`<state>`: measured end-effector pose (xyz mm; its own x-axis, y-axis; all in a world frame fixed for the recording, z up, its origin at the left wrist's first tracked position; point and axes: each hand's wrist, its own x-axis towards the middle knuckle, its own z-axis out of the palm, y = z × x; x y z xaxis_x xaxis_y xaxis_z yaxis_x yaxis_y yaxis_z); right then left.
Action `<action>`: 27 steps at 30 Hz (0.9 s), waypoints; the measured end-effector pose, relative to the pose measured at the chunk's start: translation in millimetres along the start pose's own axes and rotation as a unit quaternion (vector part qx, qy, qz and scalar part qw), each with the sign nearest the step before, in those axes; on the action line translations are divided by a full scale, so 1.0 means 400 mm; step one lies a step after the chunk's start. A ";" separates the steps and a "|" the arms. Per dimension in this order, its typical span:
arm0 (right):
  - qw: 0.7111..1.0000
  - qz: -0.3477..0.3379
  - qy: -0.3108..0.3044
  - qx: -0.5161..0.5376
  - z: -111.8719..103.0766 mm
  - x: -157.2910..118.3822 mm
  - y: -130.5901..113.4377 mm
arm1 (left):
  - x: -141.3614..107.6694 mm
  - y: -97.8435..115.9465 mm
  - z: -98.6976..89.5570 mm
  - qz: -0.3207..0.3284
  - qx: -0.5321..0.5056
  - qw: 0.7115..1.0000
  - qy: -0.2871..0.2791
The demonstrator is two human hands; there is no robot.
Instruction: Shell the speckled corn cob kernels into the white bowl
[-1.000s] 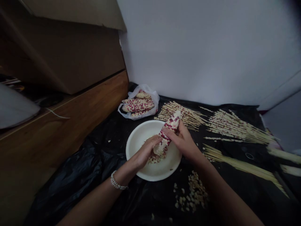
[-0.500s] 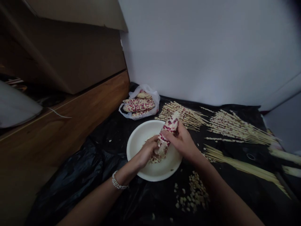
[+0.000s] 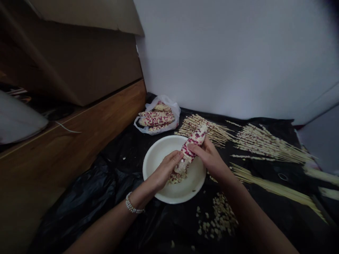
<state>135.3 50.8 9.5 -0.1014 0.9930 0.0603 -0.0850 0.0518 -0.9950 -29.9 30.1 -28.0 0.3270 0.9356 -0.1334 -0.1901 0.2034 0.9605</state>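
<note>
A white and purple corn cob [image 3: 195,141] is held tilted above a white bowl [image 3: 150,180], its lower end bare of kernels. My right hand [image 3: 209,155] is wrapped round the cob's right side, thumb across the kernels. On the lower left side, my left hand [image 3: 168,169] grips the cob with its thumb near the edge of the kernel rows. Loose kernels [image 3: 176,178] lie in the bowl beneath the cob.
Behind the bowl is a plastic bag of corn cobs [image 3: 157,118]. Kernel-threaded skewers [image 3: 259,143] and bare sticks [image 3: 275,187] lie to the right. Scattered kernels [image 3: 218,218] are on the black plastic sheet [image 3: 106,183] in front. A wooden panel [image 3: 106,120] stands left.
The cob and my right hand have shifted slightly right. My left hand has moved a little up and right along the cob, its fingers straighter.
</note>
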 end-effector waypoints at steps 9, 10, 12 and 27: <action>0.999 -0.016 0.003 -0.051 0.000 0.002 0.012 | 0.004 -0.013 -0.010 0.018 0.045 0.999 0.006; 0.997 -0.024 0.004 -0.070 0.003 0.002 0.017 | 0.006 -0.016 -0.011 0.029 0.056 0.998 0.008; 0.993 -0.035 0.011 -0.110 0.009 0.001 0.029 | 0.009 -0.022 -0.014 0.040 0.067 0.997 0.014; 0.999 0.035 -0.001 0.000 0.000 -0.007 -0.036 | -0.001 0.006 0.012 0.001 -0.056 0.998 0.025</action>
<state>137.0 47.3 23.5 -0.1092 0.9940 -0.0100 -0.0783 -0.0186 -0.9968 -25.8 29.0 -24.4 0.2799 0.9489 -0.1457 -0.2934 0.2291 0.9281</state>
